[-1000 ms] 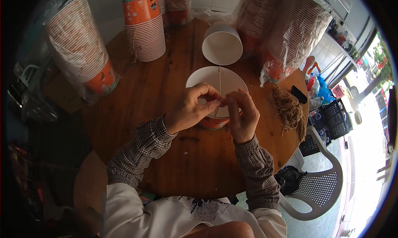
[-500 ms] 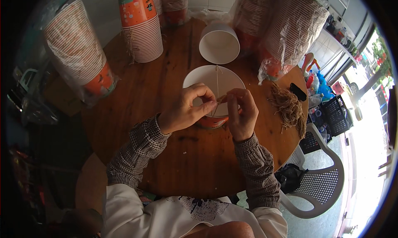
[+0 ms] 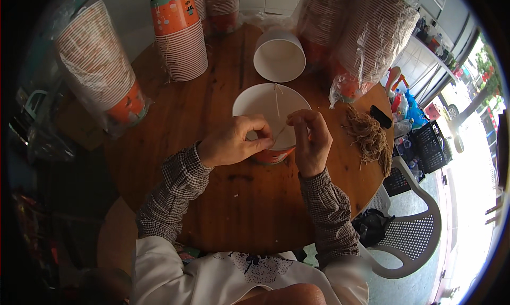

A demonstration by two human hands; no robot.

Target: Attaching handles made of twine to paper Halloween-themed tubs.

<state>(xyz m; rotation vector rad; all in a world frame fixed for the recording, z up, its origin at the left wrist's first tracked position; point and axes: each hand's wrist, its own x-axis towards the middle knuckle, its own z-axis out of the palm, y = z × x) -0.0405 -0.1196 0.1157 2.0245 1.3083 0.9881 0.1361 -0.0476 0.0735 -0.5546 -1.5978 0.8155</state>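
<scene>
A white-lined paper bucket [image 3: 254,104] with an orange outside stands upright on the wooden table in front of me. Thin brown twine [image 3: 278,106] hangs from the far side of its rim and runs across the opening toward my fingers. My left hand [image 3: 229,141] pinches the twine between thumb and forefinger over the near left rim. At the near right of the rim, my right hand [image 3: 312,143] pinches another part of it, fingertips curled together. Just behind stands a second white-lined bucket [image 3: 280,61], tipped so its mouth faces me.
A bundle of loose brown twine [image 3: 369,138] lies at the table's right, beside a black object [image 3: 381,117]. Bucket stacks ring the far edge: a wrapped stack [image 3: 98,61] at left, an unwrapped stack [image 3: 180,50], and a wrapped stack [image 3: 374,39] at right. A grey plastic chair [image 3: 406,236] stands at right.
My hands have drawn slightly apart, the left going left and the right lifting a little. The twine over the bucket has gone from taut to slack.
</scene>
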